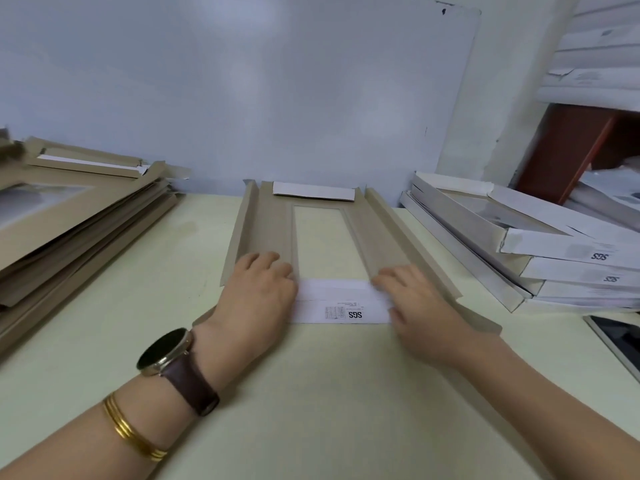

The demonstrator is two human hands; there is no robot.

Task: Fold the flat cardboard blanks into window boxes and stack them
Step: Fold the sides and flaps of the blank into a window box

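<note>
A flat cardboard blank [266, 223] lies brown side up in the middle of the table, with a clear window in its centre. Its two long side flaps are creased upward, and its far white end flap [313, 191] is folded over. The near white end flap [341, 301], printed "SGS", is folded back onto the blank. My left hand [258, 299] lies flat on the blank at that flap's left end. My right hand [415, 306] presses down on the flap's right end with straight fingers.
A tall pile of brown flat blanks [69, 216] sits at the left. A stack of folded white window boxes [519, 244] stands at the right, by the wall. A tablet or phone [620, 341] lies at the right table edge. A whiteboard leans behind.
</note>
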